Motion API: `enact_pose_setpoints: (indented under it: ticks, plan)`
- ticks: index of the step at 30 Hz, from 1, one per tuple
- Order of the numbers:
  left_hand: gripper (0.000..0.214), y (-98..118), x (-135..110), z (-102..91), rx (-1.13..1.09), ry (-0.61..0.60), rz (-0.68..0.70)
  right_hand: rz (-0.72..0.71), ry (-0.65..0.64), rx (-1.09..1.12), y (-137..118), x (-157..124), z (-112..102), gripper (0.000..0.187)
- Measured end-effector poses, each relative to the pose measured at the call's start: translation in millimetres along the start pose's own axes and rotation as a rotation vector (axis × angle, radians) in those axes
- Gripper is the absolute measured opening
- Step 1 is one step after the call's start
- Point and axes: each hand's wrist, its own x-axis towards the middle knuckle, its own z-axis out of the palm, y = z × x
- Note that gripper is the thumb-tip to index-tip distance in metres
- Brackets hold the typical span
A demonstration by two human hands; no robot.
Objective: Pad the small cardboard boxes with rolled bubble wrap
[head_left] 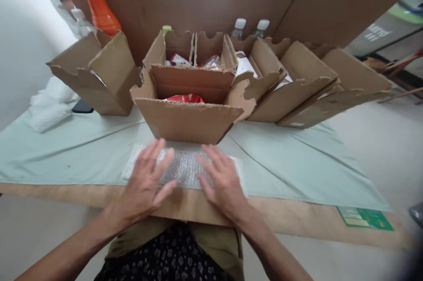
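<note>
A clear sheet of bubble wrap [185, 168] lies near the front edge of the cloth-covered table. Over its left part is my left hand [148, 179], palm down with fingers spread. My right hand [221, 177] is spread in the same way over its right part. Both hands are slightly blurred, and I cannot tell whether they press on the wrap or hover just above it. Right behind the wrap stands an open cardboard box [188, 120] with a red packet [185, 98] showing inside.
Several more open cardboard boxes [297, 96] stand to the right and behind. Another box [112, 83] is on the left, near an orange bottle [102, 12], a dark phone-like object [82, 106] and crumpled white wrap [49, 109]. A green card [365, 218] lies at the front right edge.
</note>
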Motion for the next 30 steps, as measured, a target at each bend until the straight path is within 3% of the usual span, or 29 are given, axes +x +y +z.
enact_pose_setpoints:
  ticks: [2, 5, 9, 14, 19, 22, 25, 30]
  plan:
    - [0.062, 2.6, 4.7, 16.6, 0.06, -0.138, 0.135, -0.061, -0.188, -0.016, -8.8, 5.2, 17.7, 0.044]
    - [0.059, -22.3, -6.9, 34.1, 0.17, -0.226, 0.186, -0.073, -0.305, -0.072, 13.3, -9.7, 24.9, 0.052]
    - [0.06, -62.5, -36.8, 36.0, 0.266, -0.157, 0.076, -0.021, -0.2, -0.258, 67.3, -55.5, 6.1, 0.056]
    - [0.069, -67.3, -47.5, 34.1, 0.279, -0.136, 0.006, 0.058, -0.112, -0.362, 92.1, -84.8, -4.6, 0.064]
    - [0.072, -64.7, -44.6, 31.7, 0.208, -0.13, -0.03, 0.117, -0.092, -0.238, 97.4, -78.9, -11.5, 0.057]
    - [0.068, -71.4, -47.0, 25.5, 0.146, -0.055, -0.189, 0.2, -0.028, -0.218, 105.8, -70.4, -14.1, 0.044]
    - [0.052, -79.4, -48.5, 22.3, 0.186, 0.035, -0.331, 0.193, -0.001, -0.264, 109.9, -60.1, -8.0, 0.04]
    - [0.025, -79.4, -44.4, 22.5, 0.171, 0.15, -0.24, 0.168, 0.018, -0.15, 95.8, -48.2, -2.8, 0.024]
